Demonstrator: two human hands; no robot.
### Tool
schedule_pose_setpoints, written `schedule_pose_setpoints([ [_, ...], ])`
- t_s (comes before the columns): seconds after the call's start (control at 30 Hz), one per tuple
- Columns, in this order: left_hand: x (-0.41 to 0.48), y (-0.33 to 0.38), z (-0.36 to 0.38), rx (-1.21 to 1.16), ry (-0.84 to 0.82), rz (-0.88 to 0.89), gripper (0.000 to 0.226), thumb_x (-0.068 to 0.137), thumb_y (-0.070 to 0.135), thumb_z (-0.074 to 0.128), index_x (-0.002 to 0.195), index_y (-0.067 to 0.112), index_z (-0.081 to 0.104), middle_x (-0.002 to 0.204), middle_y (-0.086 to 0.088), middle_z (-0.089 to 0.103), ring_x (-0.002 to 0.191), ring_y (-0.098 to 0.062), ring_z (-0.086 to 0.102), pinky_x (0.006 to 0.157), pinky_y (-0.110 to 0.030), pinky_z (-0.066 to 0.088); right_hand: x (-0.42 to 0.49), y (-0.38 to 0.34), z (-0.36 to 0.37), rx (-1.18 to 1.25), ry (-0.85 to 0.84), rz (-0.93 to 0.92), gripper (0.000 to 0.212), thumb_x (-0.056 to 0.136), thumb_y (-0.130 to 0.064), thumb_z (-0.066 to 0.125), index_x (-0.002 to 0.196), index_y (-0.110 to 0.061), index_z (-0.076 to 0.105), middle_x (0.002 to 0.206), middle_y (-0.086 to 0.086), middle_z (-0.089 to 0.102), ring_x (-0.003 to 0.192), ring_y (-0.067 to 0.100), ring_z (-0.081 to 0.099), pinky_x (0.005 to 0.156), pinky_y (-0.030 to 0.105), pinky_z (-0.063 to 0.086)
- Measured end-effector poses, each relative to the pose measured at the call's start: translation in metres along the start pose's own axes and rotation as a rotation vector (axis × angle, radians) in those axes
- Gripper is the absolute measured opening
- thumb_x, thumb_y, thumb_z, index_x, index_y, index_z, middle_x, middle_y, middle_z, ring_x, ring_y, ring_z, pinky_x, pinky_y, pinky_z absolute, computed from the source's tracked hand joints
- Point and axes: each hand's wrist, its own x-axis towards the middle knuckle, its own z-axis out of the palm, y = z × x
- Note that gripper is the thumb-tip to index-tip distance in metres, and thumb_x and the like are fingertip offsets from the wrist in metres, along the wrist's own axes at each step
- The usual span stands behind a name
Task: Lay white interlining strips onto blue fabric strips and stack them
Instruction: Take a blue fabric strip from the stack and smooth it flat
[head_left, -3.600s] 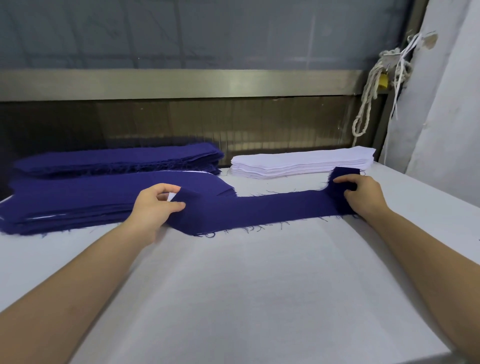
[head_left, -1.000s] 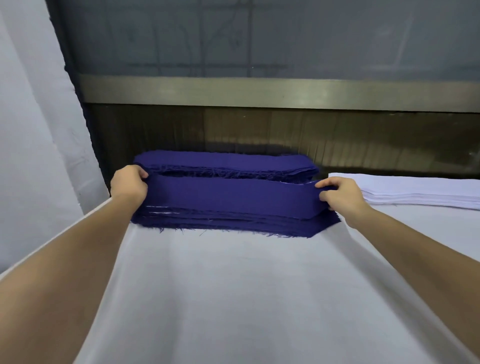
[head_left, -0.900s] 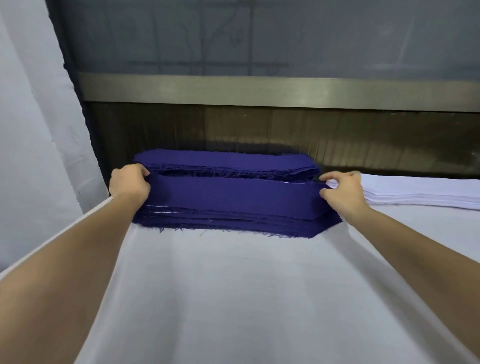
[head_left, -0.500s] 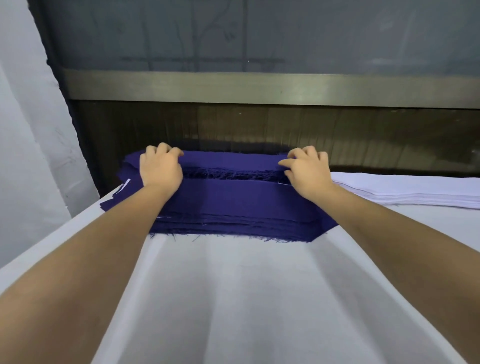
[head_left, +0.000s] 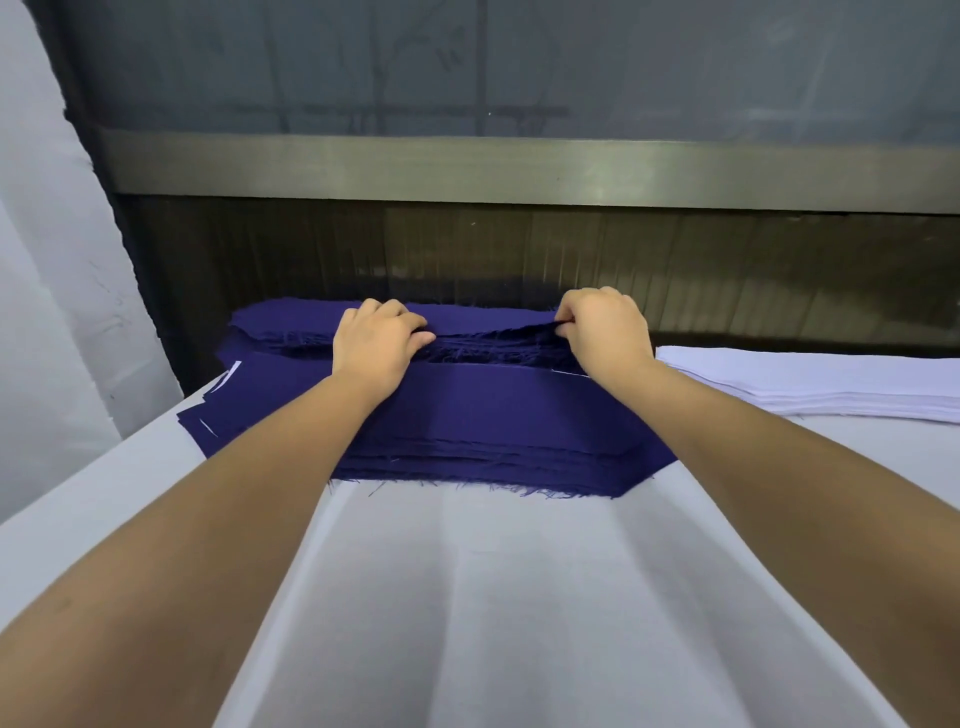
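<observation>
At the back of the white table (head_left: 493, 597), right against the dark wall panel, I see both hands on the rear pile of blue fabric strips (head_left: 291, 325). The right hand (head_left: 605, 332) has its fingers curled over and pinches the near edge of the top strip (head_left: 493, 319). That edge is raised a little off the frayed layers beneath. The left hand (head_left: 376, 345) sits on the same strip further to the left, with its fingers bent and its thumb tucked against the edge. It looks to me like a pinch as well, though its fingertips are partly hidden from my feed. Between the two hands the strip's edge sags in a shallow curve.

Just in front of that pile, and touching it, lies the front stack (head_left: 493, 415), a flat, wide layering of blue strips with loose threads along its near edge. Thin slivers of white interlining (head_left: 232, 371) poke out at its left end, and another shows near the right wrist. Both forearms reach across this stack.

The white interlining pile (head_left: 810, 379) lies to the right, beside the blue stacks, and neither hand touches it. A dull metal rail (head_left: 519, 171) runs across the wall above
</observation>
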Motion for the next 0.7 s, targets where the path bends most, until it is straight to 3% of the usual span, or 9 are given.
schedule_pose_setpoints([
  [0.1,0.001,0.000,-0.002,-0.010,0.016,-0.003,0.039,0.098,0.040,0.040,0.128,0.021,0.056,0.125,-0.004,0.057,0.116,-0.025,0.045,0.094,-0.036,0.032,0.006,0.001,-0.006,0.258,-0.038,0.126,0.008,0.088,-0.020,0.065,0.089,-0.012,0.066,0.097,0.004,0.065,0.092,0.021,0.055,0.073,0.031,0.042],
  [0.27,0.004,0.005,-0.005,-0.006,0.039,-0.009,0.040,0.098,0.040,0.042,0.131,0.020,0.053,0.125,-0.003,0.055,0.117,-0.026,0.044,0.094,-0.036,0.031,0.011,0.006,-0.014,0.466,0.021,0.136,0.012,0.089,-0.019,0.064,0.095,-0.013,0.072,0.086,-0.004,0.063,0.081,0.011,0.053,0.072,0.023,0.037],
  [0.43,0.004,0.010,-0.010,0.042,0.115,-0.031,0.034,0.101,0.026,0.039,0.130,0.020,0.056,0.124,-0.003,0.055,0.113,-0.027,0.044,0.089,-0.035,0.028,0.003,0.007,-0.018,0.559,0.138,0.123,0.009,0.093,-0.014,0.055,0.087,-0.018,0.060,0.057,-0.010,0.055,0.044,0.003,0.056,0.057,0.010,0.041],
  [0.47,0.003,0.010,-0.011,0.050,0.124,-0.037,0.034,0.101,0.025,0.039,0.129,0.020,0.057,0.123,-0.003,0.055,0.112,-0.027,0.045,0.088,-0.035,0.028,-0.001,0.010,-0.020,0.586,0.145,0.121,0.010,0.095,-0.013,0.052,0.087,-0.018,0.056,0.057,-0.008,0.056,0.044,0.003,0.058,0.056,0.011,0.041],
  [0.6,-0.004,0.010,-0.011,0.037,0.129,-0.028,0.031,0.100,0.026,0.041,0.123,0.018,0.061,0.120,-0.004,0.059,0.109,-0.027,0.047,0.088,-0.035,0.029,-0.023,0.030,-0.026,0.670,0.126,0.148,0.011,0.096,-0.009,0.046,0.088,-0.016,0.051,0.075,-0.004,0.059,0.067,0.015,0.069,0.063,0.034,0.051],
  [0.7,-0.014,0.017,-0.010,0.003,0.162,0.054,0.027,0.098,0.027,0.046,0.116,0.018,0.065,0.113,-0.003,0.063,0.105,-0.026,0.051,0.086,-0.034,0.028,-0.047,0.053,-0.031,0.636,0.130,0.154,0.014,0.094,-0.004,0.049,0.088,-0.016,0.053,0.080,0.002,0.063,0.079,0.019,0.067,0.072,0.027,0.051],
])
